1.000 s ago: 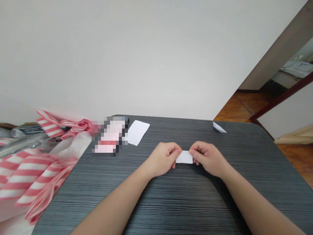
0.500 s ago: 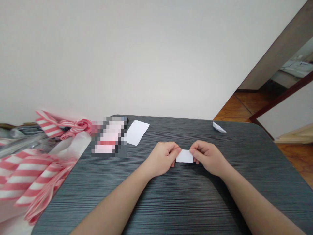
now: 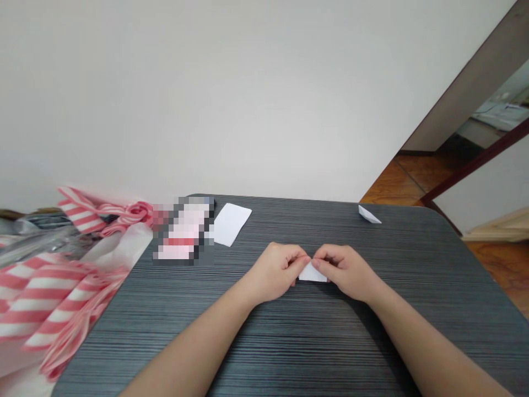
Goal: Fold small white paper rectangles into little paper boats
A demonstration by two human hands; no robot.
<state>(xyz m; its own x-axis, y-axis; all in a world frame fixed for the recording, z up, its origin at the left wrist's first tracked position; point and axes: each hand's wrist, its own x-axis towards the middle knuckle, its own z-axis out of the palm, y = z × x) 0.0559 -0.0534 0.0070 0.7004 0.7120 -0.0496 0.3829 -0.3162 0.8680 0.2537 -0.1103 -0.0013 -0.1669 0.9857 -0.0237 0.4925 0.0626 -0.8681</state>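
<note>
A small folded white paper (image 3: 311,273) rests on the dark striped table (image 3: 289,342) between my hands. My left hand (image 3: 278,270) pinches its left end with curled fingers. My right hand (image 3: 345,270) pinches the right end, its fingertips meeting the left hand's above the paper. Only a small triangle of the paper shows below the fingers.
A flat white sheet (image 3: 230,223) lies at the far left of the table beside a blurred-out object (image 3: 182,231). A small folded paper shape (image 3: 369,215) sits near the far right corner. Pink and white striped plastic bags (image 3: 49,292) are heaped off the table's left edge.
My hands have closed together over the paper, so less of it shows than before. The right fingers moved left toward the left hand.
</note>
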